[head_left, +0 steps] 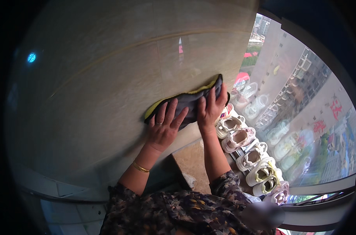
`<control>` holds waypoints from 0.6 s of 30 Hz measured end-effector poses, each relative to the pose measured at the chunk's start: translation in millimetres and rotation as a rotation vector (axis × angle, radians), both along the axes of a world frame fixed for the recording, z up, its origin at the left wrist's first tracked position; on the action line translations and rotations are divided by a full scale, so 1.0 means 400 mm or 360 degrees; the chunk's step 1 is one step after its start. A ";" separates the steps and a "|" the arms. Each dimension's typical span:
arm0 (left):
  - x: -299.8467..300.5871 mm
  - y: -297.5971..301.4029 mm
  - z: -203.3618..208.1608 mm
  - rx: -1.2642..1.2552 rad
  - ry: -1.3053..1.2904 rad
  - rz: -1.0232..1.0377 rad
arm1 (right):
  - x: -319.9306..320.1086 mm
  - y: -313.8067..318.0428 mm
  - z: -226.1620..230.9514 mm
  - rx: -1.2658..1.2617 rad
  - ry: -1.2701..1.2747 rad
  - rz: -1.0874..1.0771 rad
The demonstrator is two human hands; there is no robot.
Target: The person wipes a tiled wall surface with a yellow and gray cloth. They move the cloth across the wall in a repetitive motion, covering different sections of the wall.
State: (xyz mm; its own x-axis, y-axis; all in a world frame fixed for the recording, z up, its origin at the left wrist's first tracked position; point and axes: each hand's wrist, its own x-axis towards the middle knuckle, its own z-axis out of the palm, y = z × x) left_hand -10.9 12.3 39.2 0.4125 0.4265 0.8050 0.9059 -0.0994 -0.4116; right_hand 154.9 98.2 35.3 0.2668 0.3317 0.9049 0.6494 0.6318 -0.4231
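Note:
A grey cleaning cloth point(188, 103) with black edging and a yellow underside lies against the beige tiled wall point(119, 86). My left hand point(165, 127) rests on the lower left part of the cloth, open, its fingers spread and pressing flat. It wears a ring, and a gold bracelet point(140, 167) circles the wrist. Over the cloth's right end lies my right hand point(211, 107), also open, with the fingers stretched out and the thumb apart. The cloth's far left edge and upper rim lift a little, showing the yellow side. What lies under both palms is hidden.
Several pale sneakers point(251, 156) stand in a row on a rack beside the window point(303, 129), close to my right forearm. Buildings show through the glass, with shoe reflections on it. A brown stone-like surface point(193, 164) with a dark edge lies below my hands.

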 end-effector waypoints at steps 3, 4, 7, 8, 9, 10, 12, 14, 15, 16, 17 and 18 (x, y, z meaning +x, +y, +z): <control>-0.059 -0.039 -0.067 -0.0052 0.0022 -0.0006 | -0.059 -0.080 -0.045 0.0131 -0.0430 0.0042; -0.066 -0.051 -0.065 -0.0088 0.0034 -0.0005 | -0.054 -0.088 -0.054 0.0105 -0.0596 0.0019; -0.035 -0.041 0.001 -0.0033 -0.0104 -0.0078 | 0.028 -0.034 0.004 0.0133 -0.0399 -0.0083; -0.021 -0.032 0.031 0.0050 -0.0134 -0.0096 | 0.026 -0.022 0.033 0.0104 -0.0180 -0.0173; -0.005 -0.017 0.047 0.0019 -0.0208 -0.0127 | 0.028 -0.013 0.046 0.0098 -0.0164 -0.0206; 0.007 -0.009 0.054 0.0033 -0.0219 -0.0067 | 0.025 -0.010 0.059 0.0092 -0.0149 -0.0240; 0.003 -0.003 0.024 0.0051 -0.0195 0.0027 | -0.035 -0.049 0.050 0.0234 -0.0252 0.0021; -0.038 -0.031 -0.035 -0.0106 -0.0099 0.0066 | -0.100 -0.084 -0.018 0.0326 -0.0411 0.0324; -0.065 -0.046 -0.079 -0.0100 -0.0067 0.0047 | -0.098 -0.097 -0.049 0.0382 -0.0583 0.0326; -0.088 -0.058 -0.100 -0.0095 -0.0037 0.0016 | -0.093 -0.097 -0.070 0.0436 -0.0758 0.0315; -0.112 -0.073 -0.112 -0.0114 0.0095 -0.0002 | -0.062 -0.079 -0.076 0.0473 -0.0813 0.0268; -0.132 -0.087 -0.099 -0.0139 0.0203 0.0017 | -0.032 -0.063 -0.077 0.0507 -0.0857 0.0243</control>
State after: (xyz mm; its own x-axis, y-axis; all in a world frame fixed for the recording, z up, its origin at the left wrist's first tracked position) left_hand -63.7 -22.4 -0.6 0.5041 0.4975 0.7059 0.8480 -0.1302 -0.5138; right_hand 142.0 73.1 4.6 -0.2815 0.0229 0.9593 0.6112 0.7750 0.1609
